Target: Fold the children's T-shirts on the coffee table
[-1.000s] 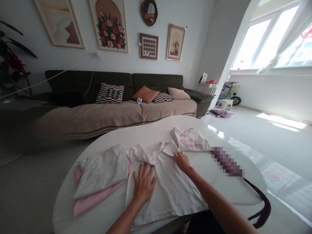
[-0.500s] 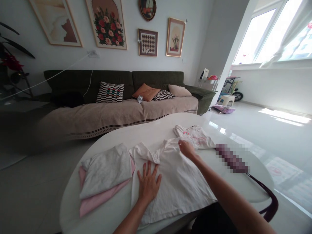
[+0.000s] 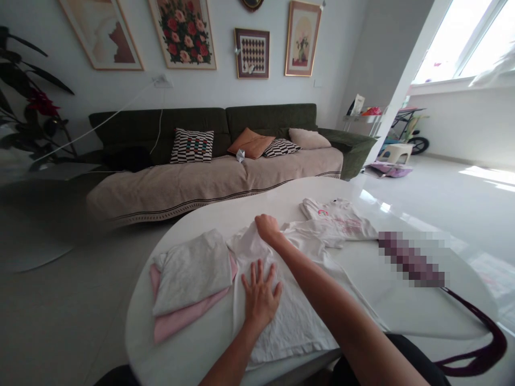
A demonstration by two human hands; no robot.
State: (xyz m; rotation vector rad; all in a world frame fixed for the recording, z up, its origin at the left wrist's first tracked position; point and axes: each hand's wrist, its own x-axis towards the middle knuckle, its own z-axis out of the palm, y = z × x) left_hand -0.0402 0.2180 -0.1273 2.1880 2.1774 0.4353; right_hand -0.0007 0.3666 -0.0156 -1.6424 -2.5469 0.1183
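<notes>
A white T-shirt (image 3: pixel 298 313) is spread on the white table, its hem lying at the near edge. My left hand (image 3: pixel 260 297) rests flat on the left part of it, fingers spread. Farther up, at the shirt's upper left near the sleeve, my right hand (image 3: pixel 267 227) is closed on the fabric; the fingertips are hidden from me. Just left of the shirt lies a folded grey garment (image 3: pixel 195 271) on top of a folded pink garment (image 3: pixel 187 319). Beyond the shirt's right side is another white shirt (image 3: pixel 341 217) with a pink print.
The oval white table (image 3: pixel 140 321) carries all the clothes. At its right lie a blurred purple item (image 3: pixel 410 260) and a dark strap (image 3: pixel 488 343) hanging past the edge. Behind stands a green sofa (image 3: pixel 269 117) with several cushions. A plant (image 3: pixel 38 102) is at the far left.
My right hand has moved left across the shirt, from its right shoulder area to its upper left. My left hand stays flat on the cloth. The view has shifted slightly.
</notes>
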